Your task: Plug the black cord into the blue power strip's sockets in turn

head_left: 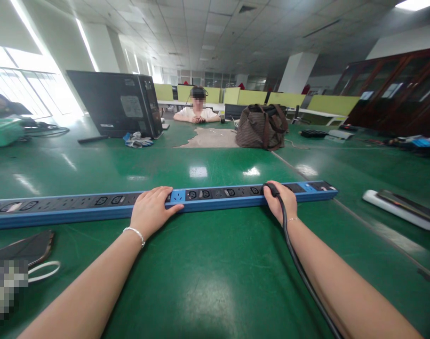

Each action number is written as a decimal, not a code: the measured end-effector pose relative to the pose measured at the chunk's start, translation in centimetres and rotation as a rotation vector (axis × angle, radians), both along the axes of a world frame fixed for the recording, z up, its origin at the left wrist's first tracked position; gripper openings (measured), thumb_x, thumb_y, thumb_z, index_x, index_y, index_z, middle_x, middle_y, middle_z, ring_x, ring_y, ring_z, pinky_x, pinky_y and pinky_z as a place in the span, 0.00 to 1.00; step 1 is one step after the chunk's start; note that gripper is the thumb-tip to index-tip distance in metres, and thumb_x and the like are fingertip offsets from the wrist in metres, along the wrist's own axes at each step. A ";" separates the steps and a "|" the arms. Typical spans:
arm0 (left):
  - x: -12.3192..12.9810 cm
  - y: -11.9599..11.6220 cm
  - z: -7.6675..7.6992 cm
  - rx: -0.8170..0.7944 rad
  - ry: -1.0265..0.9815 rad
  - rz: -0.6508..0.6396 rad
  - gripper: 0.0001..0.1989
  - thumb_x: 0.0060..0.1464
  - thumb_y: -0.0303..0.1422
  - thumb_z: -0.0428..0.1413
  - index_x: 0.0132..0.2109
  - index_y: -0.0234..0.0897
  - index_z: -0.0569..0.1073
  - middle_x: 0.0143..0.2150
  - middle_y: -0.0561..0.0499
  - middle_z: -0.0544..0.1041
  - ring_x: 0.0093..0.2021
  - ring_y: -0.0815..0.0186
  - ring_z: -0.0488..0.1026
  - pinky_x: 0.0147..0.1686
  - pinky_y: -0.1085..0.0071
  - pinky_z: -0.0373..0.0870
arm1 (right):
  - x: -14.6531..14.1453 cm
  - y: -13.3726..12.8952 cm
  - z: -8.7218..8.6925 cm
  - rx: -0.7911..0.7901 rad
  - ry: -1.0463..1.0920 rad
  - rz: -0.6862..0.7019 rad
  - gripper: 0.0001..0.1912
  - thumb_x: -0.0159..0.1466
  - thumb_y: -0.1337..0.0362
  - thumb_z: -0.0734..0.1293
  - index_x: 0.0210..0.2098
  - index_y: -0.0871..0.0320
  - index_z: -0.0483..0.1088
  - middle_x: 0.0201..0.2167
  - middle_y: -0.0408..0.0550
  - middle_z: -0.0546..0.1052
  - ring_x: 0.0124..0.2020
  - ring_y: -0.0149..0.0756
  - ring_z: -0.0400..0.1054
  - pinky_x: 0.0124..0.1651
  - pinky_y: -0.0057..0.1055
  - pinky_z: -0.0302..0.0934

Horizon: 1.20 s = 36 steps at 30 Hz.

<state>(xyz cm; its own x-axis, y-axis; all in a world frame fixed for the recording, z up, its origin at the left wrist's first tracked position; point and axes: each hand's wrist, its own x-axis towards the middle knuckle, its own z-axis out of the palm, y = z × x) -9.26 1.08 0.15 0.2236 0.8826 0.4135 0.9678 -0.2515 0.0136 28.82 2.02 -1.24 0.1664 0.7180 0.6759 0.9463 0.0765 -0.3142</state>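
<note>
A long blue power strip with black socket panels lies across the green table, running out of view on the left. My left hand grips it near a blue socket section, thumb along the front side and fingers over the top. Toward the strip's right end, my right hand is closed around a black plug held at the row of sockets. Whether the plug is seated in a socket is hidden by the fingers. Its black cable trails down beside my right forearm and leaves at the bottom edge.
A phone lies at the near left, and a white-and-black bar at the right. Farther back are a computer case, gloves and a brown bag. A person sits across the green table.
</note>
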 end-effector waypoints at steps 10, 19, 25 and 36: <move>0.1 -0.2 0.1 -0.005 -0.014 0.002 0.29 0.53 0.51 0.50 0.55 0.37 0.68 0.56 0.42 0.73 0.56 0.55 0.68 0.55 0.58 0.60 | 0.5 -0.3 0.2 -0.078 -0.027 -0.012 0.18 0.62 0.55 0.58 0.43 0.54 0.76 0.41 0.49 0.79 0.49 0.44 0.69 0.54 0.40 0.61; 0.1 0.0 0.1 -0.012 -0.007 0.019 0.29 0.53 0.52 0.49 0.55 0.39 0.68 0.56 0.43 0.73 0.56 0.55 0.68 0.56 0.58 0.60 | 0.2 -0.3 0.0 -0.057 0.011 -0.062 0.17 0.62 0.55 0.59 0.42 0.53 0.76 0.40 0.49 0.79 0.49 0.44 0.69 0.54 0.40 0.62; 0.1 -0.1 0.1 0.000 0.000 0.011 0.29 0.54 0.52 0.49 0.55 0.38 0.67 0.55 0.43 0.73 0.56 0.55 0.68 0.55 0.59 0.60 | -0.1 -0.2 -0.2 -0.012 0.036 -0.072 0.19 0.61 0.55 0.60 0.42 0.56 0.77 0.39 0.51 0.79 0.49 0.44 0.70 0.54 0.40 0.61; 0.0 0.0 0.0 0.000 -0.001 0.007 0.29 0.53 0.52 0.49 0.55 0.37 0.68 0.56 0.42 0.73 0.56 0.55 0.68 0.55 0.58 0.60 | 0.1 0.1 0.2 0.075 0.241 -0.020 0.20 0.62 0.54 0.58 0.41 0.57 0.77 0.38 0.51 0.80 0.44 0.44 0.72 0.51 0.38 0.63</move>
<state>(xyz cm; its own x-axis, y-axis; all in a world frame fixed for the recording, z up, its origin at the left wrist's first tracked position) -9.25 1.04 0.18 0.2168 0.8842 0.4138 0.9695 -0.2447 0.0149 28.90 2.10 -1.02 0.3430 0.6622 0.6662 0.8464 0.0897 -0.5249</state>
